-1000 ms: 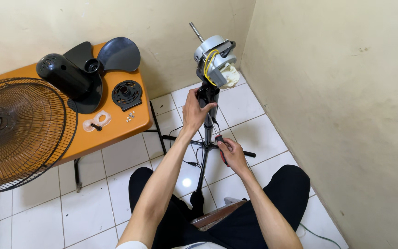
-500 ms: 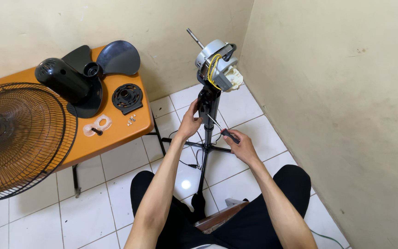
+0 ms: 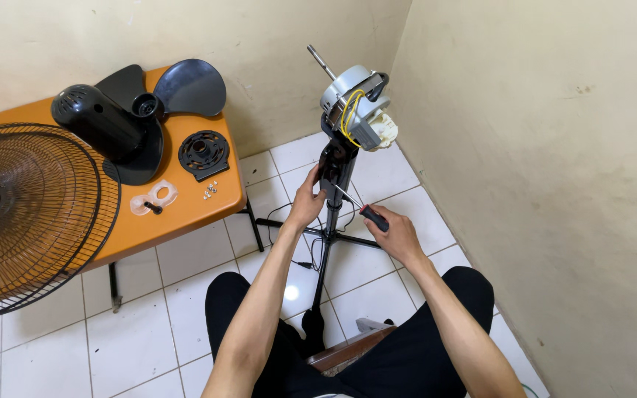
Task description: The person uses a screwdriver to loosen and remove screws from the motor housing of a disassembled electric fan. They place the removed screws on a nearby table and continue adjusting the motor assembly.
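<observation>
A stripped standing fan is in front of me: a bare silver motor (image 3: 351, 92) with yellow wires and a steel shaft sits on a black neck (image 3: 335, 163) atop a thin black pole (image 3: 324, 258). My left hand (image 3: 307, 203) grips the black neck from the left. My right hand (image 3: 399, 236) holds a screwdriver (image 3: 363, 210) with a red and black handle, its tip set against the neck.
An orange table (image 3: 178, 217) at the left carries black fan blades (image 3: 186, 88), a black motor cover (image 3: 97, 121), a round black cap (image 3: 203, 153), small screws (image 3: 211, 190) and a wire fan guard (image 3: 23, 214). A beige wall (image 3: 554, 184) is close on the right. White floor tiles lie below.
My right hand has moved right and up with the screwdriver, bringing its tip to the neck. My left hand has slid lower on the neck.
</observation>
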